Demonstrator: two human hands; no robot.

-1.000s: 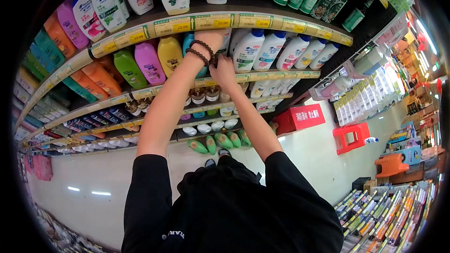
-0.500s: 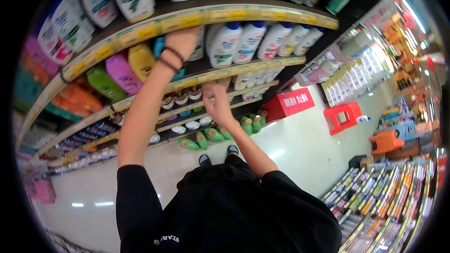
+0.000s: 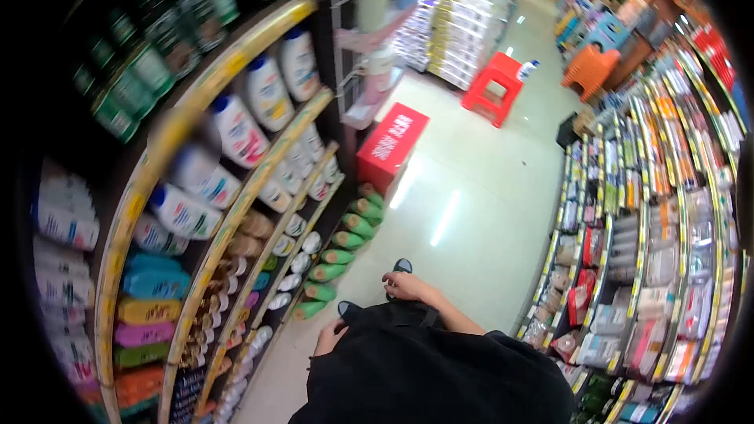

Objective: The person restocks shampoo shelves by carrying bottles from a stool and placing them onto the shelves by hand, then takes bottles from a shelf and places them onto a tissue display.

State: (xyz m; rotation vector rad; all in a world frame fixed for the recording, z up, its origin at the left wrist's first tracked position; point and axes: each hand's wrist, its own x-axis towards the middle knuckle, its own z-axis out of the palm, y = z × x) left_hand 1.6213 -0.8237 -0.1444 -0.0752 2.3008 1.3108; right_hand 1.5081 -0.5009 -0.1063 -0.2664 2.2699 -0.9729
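Right hand (image 3: 406, 286) and left hand (image 3: 331, 338) both hang wearer-side of the red box (image 3: 390, 140); with shoes (image 3: 349, 313) so near, I judge a careless step could topple the green containers (image 3: 338, 256) lined up from the box's near side. I see the right's fingers loosely apart, apparently empty; the left's are partly hidden, so I can't tell.

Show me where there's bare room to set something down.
The aisle floor looks open, bordered by green containers and a red box on the left, a red stool ahead and packed shelves on the right. It is crowded on the left shelf, where white bottles stand side by side.
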